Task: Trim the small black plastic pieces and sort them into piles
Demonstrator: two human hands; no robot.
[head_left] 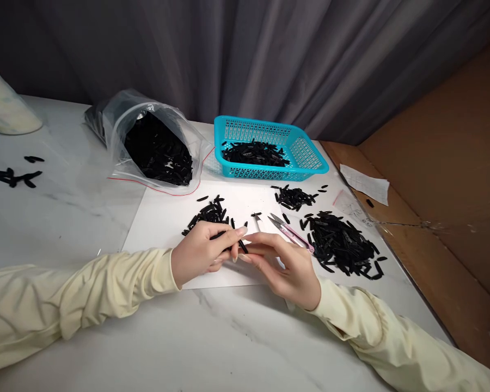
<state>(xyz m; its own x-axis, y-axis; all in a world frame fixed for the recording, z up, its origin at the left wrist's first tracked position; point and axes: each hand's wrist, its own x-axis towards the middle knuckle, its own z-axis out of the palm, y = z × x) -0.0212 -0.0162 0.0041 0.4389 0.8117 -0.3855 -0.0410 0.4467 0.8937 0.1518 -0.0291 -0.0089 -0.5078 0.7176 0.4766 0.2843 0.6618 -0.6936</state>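
Over the white paper [147, 218], my left hand [206, 247] is closed around small black strips, whose ends show at its fingertips. My right hand [288, 267] meets it, thumb and fingers pinching one black strip [243, 246] between the two hands. A pile of black strips [212, 212] lies just behind my left hand. Pink-handled scissors [288, 230] rest behind my right hand, beside a thin light tool [257, 220]. To the right are a large heap of black strips [343, 245] and a smaller heap [294, 197].
A clear bag [120, 130] full of black pieces lies open at the back left. Next to it stands a blue basket [269, 173] with more strips. Loose strips [14, 177] and a pale object [8, 106] are at the far left; cardboard [445, 163] borders the right.
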